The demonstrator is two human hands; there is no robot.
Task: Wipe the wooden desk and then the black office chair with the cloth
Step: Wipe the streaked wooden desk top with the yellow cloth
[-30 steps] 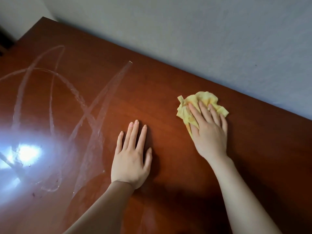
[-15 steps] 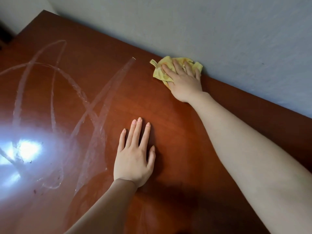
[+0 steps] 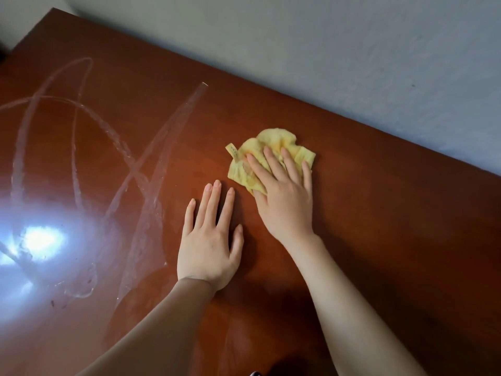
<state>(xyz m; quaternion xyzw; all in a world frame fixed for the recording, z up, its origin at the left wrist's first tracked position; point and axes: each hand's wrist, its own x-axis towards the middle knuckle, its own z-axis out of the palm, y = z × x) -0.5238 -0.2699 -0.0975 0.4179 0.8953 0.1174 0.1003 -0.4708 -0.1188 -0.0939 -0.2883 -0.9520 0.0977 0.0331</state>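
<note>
Head view: right hand point(image 3: 284, 202) presses the yellow cloth point(image 3: 273, 139) flat-fingered on the wooden desk point(image 3: 379, 213); left hand point(image 3: 208, 240) lies flat, empty. Overlap strokes toward the streaks point(image 3: 151, 169).

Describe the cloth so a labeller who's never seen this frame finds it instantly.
Start at the reddish-brown wooden desk that fills the view below the pale wall. Near its middle, the right hand presses flat on a crumpled yellow cloth, just beyond the bare left hand. It is the only yellow, soft thing, with a label tab at its left edge.
</note>
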